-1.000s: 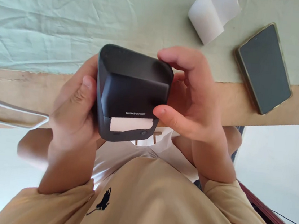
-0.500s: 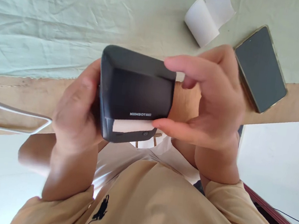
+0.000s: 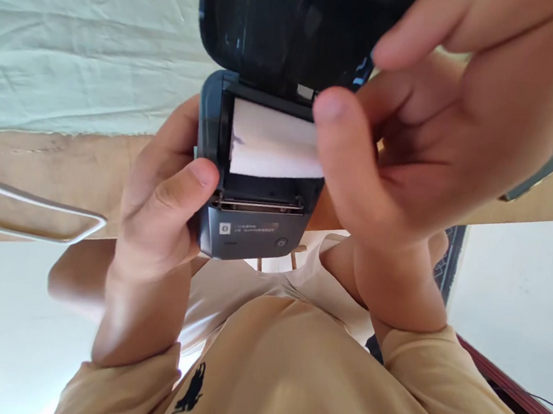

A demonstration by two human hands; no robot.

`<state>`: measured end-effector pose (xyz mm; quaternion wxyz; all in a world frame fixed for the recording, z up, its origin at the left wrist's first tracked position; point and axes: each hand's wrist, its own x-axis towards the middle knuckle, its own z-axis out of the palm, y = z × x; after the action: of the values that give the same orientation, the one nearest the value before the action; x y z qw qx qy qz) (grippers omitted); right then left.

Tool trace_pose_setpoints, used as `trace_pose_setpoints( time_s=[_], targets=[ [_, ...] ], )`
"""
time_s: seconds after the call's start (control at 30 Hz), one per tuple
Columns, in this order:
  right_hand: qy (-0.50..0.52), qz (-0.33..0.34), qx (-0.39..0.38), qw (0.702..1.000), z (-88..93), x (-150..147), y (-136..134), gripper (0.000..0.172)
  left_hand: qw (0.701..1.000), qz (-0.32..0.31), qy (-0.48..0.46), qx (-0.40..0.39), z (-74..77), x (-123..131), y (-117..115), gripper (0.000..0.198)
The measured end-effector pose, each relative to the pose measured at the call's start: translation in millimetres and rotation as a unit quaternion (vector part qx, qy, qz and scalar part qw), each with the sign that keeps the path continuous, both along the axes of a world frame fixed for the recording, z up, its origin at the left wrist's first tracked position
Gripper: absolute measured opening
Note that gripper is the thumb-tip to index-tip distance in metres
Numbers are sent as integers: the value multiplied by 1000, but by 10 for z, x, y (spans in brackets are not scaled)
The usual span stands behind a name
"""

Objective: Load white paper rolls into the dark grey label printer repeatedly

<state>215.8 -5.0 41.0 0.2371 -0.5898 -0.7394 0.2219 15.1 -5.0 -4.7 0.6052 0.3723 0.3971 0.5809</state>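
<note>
A small black label printer is held above my lap with its lid swung up and open. A white paper roll lies in its compartment. My left hand grips the printer's left side, thumb on the front corner. My right hand is raised by the open lid, fingers on the lid's right edge and thumb over the roll's right end.
A table with a pale green cloth and a bare wooden edge lies beyond. A phone's corner shows past my right hand. A white cable loop rests at the left edge. White floor lies below.
The printer's lid was shut and now stands open, showing the roll inside. My right hand rose with the lid and now covers the loose roll and most of the phone.
</note>
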Motion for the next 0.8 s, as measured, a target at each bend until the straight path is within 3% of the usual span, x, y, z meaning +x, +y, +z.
trace_pose_setpoints(
  time_s=[0.17,0.23,0.37,0.57,0.7,0.8],
  targets=[
    [-17,19,64,998,68,-174,229,45,1000,-16,2,19,8,-22,28,48],
    [-62,56,87,993,127,-233,243,39,999,-19,7,30,8,-20,31,47],
    [-128,51,130,982,222,-297,187,29,999,-14,19,29,11,-20,25,44],
    [-167,90,12,982,334,-336,221,31,998,-6,58,12,45,-26,-7,41],
    [-168,110,-1,980,363,-326,190,31,1000,24,14,0,13,30,-23,40],
    [-150,105,8,983,357,-311,156,27,997,66,-43,2,-33,60,42,55]
  ],
)
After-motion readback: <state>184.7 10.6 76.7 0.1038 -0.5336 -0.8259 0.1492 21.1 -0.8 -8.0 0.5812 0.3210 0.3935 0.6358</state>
